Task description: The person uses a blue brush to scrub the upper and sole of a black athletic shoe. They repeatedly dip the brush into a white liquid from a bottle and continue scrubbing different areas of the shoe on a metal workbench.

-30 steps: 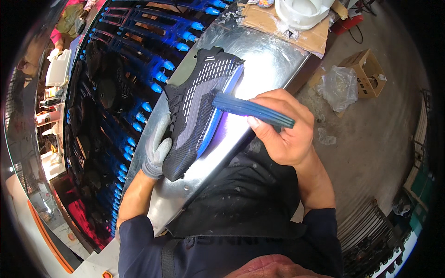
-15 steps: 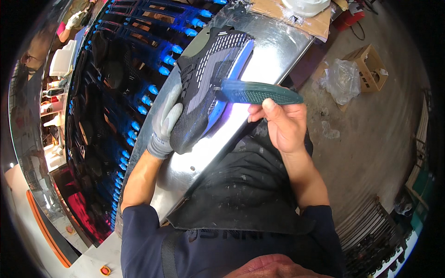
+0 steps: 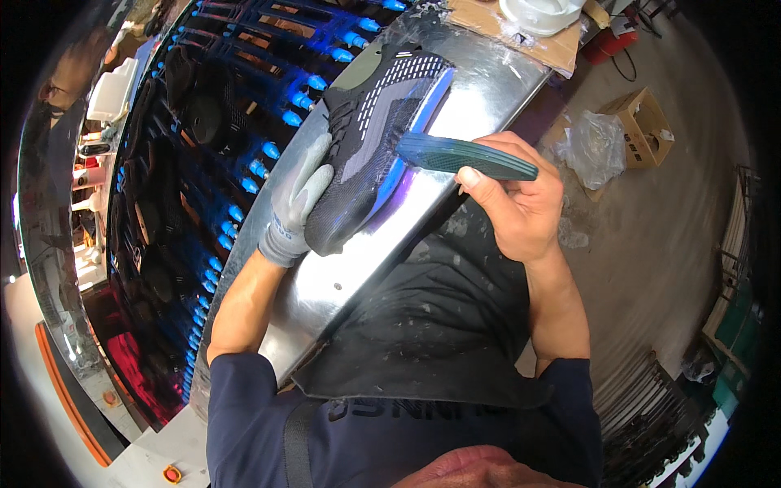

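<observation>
A black and grey sneaker upper (image 3: 364, 146) with rows of white dashes lies on its side over the metal bench, toe toward me. Its lower edge, facing right, shines blue-violet, and something olive green shows at its collar. My left hand (image 3: 297, 195), in a grey glove, grips it from the left near the toe; part of the fingers is behind the shoe. Bare, my right hand (image 3: 521, 199) pinches a flat dark green tool (image 3: 464, 157) with a ribbed, textured handle. The tool's far end meets the shoe's side just above the blue edge; I cannot make out its tip.
Left of the bench (image 3: 480, 106) runs a rack with blue-tipped rods (image 3: 271, 150) and dark shoes on it. At the far end, a white container (image 3: 537, 12) stands on cardboard (image 3: 492, 28). A carton (image 3: 647, 126) and a clear plastic bag (image 3: 596, 140) lie on the floor at right.
My right hand has shifted a little to the right, and its fingers now lie over the tool's top. The tool's end remains at the shoe's side. The shoe and left hand have moved slightly right.
</observation>
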Motion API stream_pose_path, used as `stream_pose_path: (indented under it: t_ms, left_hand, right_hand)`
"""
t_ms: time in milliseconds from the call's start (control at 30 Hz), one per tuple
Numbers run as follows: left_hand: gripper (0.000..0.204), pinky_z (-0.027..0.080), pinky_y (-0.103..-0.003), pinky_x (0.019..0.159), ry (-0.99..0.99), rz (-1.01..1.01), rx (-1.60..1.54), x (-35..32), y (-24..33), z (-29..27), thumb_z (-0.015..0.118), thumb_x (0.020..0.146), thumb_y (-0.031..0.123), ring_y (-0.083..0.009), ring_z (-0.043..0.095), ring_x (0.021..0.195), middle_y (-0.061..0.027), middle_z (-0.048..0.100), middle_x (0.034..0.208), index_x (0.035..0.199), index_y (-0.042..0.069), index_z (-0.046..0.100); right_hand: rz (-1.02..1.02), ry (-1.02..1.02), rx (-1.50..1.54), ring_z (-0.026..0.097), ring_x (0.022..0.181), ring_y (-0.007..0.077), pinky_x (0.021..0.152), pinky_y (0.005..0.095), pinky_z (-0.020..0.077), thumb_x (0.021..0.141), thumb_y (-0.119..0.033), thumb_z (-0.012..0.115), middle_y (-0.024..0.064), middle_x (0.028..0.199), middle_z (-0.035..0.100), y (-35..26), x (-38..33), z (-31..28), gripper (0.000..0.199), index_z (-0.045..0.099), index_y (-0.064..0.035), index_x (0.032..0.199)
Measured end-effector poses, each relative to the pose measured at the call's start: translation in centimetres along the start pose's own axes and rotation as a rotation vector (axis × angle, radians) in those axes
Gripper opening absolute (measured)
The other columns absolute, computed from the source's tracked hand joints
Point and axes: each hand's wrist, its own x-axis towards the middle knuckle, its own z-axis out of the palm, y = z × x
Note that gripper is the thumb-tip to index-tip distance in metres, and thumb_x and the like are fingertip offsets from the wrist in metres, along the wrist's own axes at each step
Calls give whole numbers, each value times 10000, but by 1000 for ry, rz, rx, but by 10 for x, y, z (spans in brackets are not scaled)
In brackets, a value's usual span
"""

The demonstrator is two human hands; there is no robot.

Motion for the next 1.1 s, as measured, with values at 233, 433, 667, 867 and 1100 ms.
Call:
stream_pose_path:
  t_ms: [233, 433, 667, 867, 1100]
  left_hand:
    - [960, 506, -578, 1108, 20, 15, -41, -4, -3, 5, 780, 846, 646, -544, 582, 1334, -402, 493, 1499, 1518, 33, 472]
    - [1006, 506, -561, 1118, 37, 53, -73, 0, -3, 2, 819, 808, 619, -540, 572, 1349, -394, 487, 1510, 1546, 38, 457]
    - [806, 379, -693, 1108, 173, 36, 79, 32, 24, 2, 860, 778, 352, -529, 609, 1261, -345, 593, 1402, 1428, 6, 530]
    - [919, 491, -570, 1081, 249, 14, 7, 95, 52, -1, 979, 679, 217, -475, 682, 1181, -297, 650, 1331, 1416, -99, 529]
    - [831, 465, -566, 1128, 115, 25, -100, 121, 55, -25, 939, 683, 247, -439, 662, 1253, -269, 671, 1339, 1381, -56, 606]
  right_hand:
    - [-122, -34, -32, 650, 769, 159, 670, 288, 509, 903, 32, 735, 142, 941, 704, -18, -12, 11, 170, 730, 75, 1067]
    - [-312, -81, -140, 754, 808, 289, 694, 338, 612, 826, 43, 779, 220, 958, 742, -30, -36, 37, 266, 706, 89, 1078]
    - [-155, -137, -1, 734, 794, 208, 674, 320, 586, 816, -3, 779, 173, 966, 742, -42, -41, 26, 272, 737, 73, 1073]
    - [4, 231, 507, 718, 838, 191, 710, 300, 612, 1037, -85, 647, 146, 969, 735, -29, -12, 8, 182, 711, 67, 1114]
    - [-114, 94, 252, 713, 808, 217, 711, 336, 599, 921, 51, 682, 217, 1040, 714, -38, -32, -7, 221, 691, 111, 1133]
